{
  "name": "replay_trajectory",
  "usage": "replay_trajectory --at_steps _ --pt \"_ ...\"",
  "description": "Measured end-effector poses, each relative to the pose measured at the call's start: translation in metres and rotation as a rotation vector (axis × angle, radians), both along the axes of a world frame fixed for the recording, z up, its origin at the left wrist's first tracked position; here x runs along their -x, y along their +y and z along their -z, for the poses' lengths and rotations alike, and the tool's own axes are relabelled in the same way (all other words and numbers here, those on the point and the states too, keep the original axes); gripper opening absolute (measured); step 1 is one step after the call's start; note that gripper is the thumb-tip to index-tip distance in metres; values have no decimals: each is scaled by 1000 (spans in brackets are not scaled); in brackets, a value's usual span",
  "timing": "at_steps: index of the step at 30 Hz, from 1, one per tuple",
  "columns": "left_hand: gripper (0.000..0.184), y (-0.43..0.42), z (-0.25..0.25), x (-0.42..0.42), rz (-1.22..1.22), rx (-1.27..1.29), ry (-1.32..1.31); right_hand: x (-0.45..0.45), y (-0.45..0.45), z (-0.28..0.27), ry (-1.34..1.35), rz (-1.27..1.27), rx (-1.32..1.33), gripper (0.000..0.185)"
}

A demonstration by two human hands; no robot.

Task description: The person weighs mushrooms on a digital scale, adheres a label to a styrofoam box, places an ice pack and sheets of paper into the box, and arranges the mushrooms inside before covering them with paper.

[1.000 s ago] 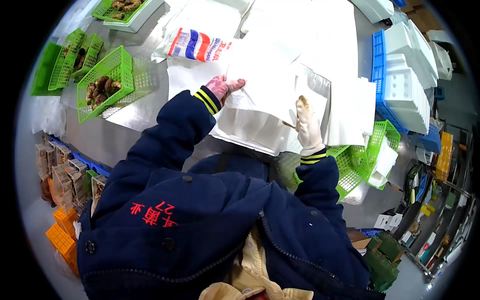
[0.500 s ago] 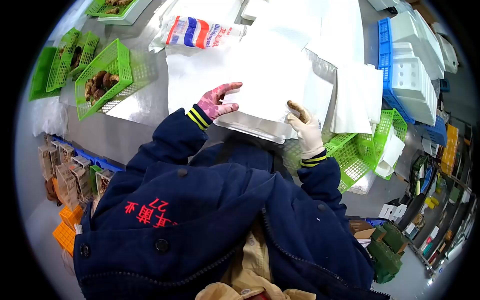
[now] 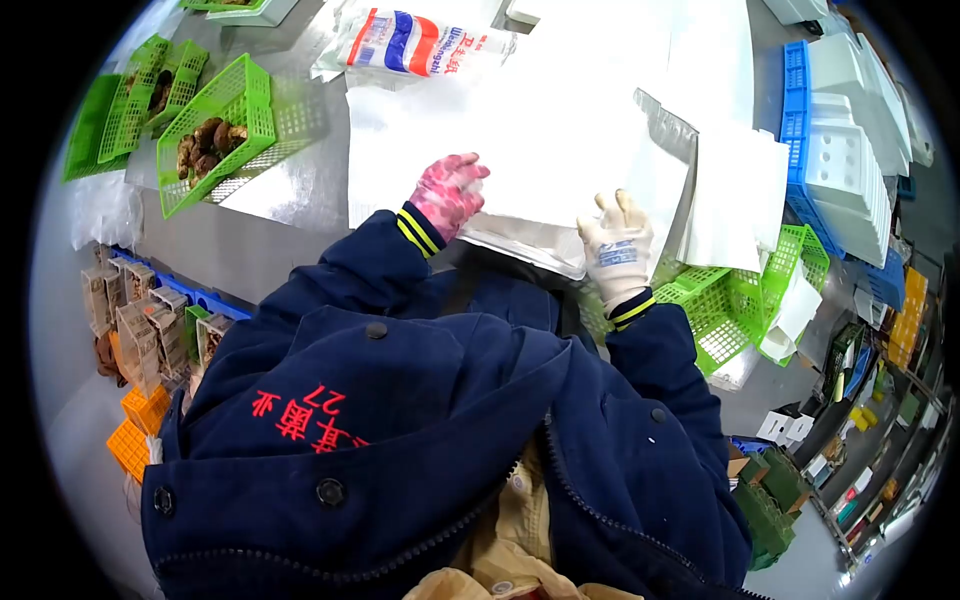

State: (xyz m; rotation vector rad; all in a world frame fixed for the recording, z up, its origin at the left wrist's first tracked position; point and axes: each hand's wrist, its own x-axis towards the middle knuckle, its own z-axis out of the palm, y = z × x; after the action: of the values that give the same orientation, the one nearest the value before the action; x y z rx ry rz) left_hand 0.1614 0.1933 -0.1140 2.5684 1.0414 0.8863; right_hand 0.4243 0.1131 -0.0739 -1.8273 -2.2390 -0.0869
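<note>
My left hand (image 3: 450,195), in a pink mottled glove, rests on the near left part of a white paper sheet (image 3: 540,150), its fingers slightly bent and apart. On the near right part of the same sheet lies my right hand (image 3: 617,245), in a white glove with blue print, fingers apart and curved. Neither hand visibly grips anything. Beneath the paper, the pale rim of a shallow tray or box (image 3: 520,250) shows along the near side; the paper hides the rest of it. A printed plastic paper packet (image 3: 425,42) lies beyond the sheet.
Left on the metal table (image 3: 300,185) stands a green basket (image 3: 262,95) holding brown mushrooms (image 3: 210,145), with more green baskets behind. At right are folded white papers (image 3: 735,200), green baskets (image 3: 710,315) and a blue crate (image 3: 795,130) beside stacked white foam trays (image 3: 845,170).
Both hands have turned palm down onto the paper, the right one shifting slightly right. The view has moved a little, so the surroundings sit slightly higher and farther right.
</note>
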Motion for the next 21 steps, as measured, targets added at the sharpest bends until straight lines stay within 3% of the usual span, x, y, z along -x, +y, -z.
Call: replay_trajectory --at_steps 1,2,3,8,10,11,13,14,17,20,21 --pt "18 4 2 7 221 -253 224 -1 0 16 -101 -90 68 14" --pt "21 9 5 16 486 79 489 1 -1 32 -201 -179 136 12" --pt "21 7 3 16 542 279 597 4 -3 47 -296 -177 177 12" --pt "23 0 -1 13 459 435 599 58 11 68 -429 -232 578 16" --pt "23 -2 -7 15 466 470 586 74 14 46 -642 -366 570 17" --pt "23 -4 -10 17 467 477 582 80 18 41 -644 -375 567 17" --pt "24 -11 -15 22 477 506 579 94 25 35 -370 -84 773 20" --pt "24 -14 -16 25 477 508 579 104 38 13 -473 -306 786 26" --pt "27 -30 6 38 408 453 583 136 57 -2 -210 -232 485 35" --pt "29 -33 13 61 343 425 591 163 96 33 -49 -57 255 40" --pt "27 -35 42 75 374 373 584 181 105 22 -66 1 334 42"
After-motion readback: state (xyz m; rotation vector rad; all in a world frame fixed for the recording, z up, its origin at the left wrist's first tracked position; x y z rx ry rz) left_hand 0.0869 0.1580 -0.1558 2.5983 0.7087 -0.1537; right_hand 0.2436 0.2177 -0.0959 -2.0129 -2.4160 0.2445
